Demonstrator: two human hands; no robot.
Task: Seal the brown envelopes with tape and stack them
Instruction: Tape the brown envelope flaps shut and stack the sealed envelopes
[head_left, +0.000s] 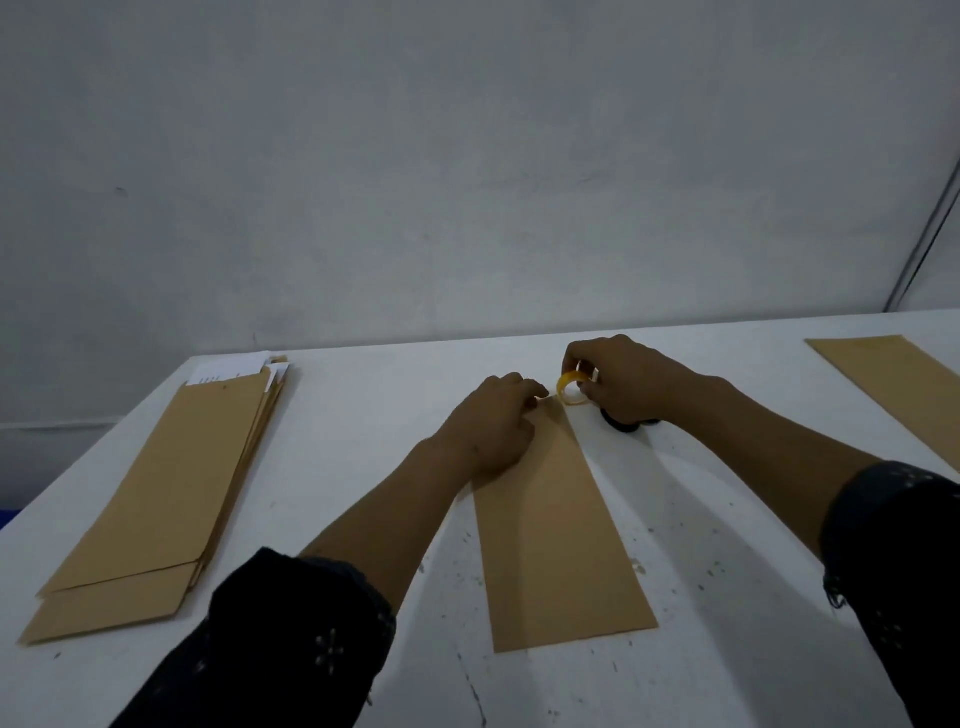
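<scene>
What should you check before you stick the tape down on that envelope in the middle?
1. Middle envelope lies flat on the table: ok.
2. Left hand rests on the envelope's far end: ok.
3. Right hand grips the tape roll: ok.
4. Tape pulled out across the far edge: cannot tell, too thin to see.
5. Flap folded shut: cannot tell, hidden under the hand.
6. Stack waiting on the left side: ok.
</scene>
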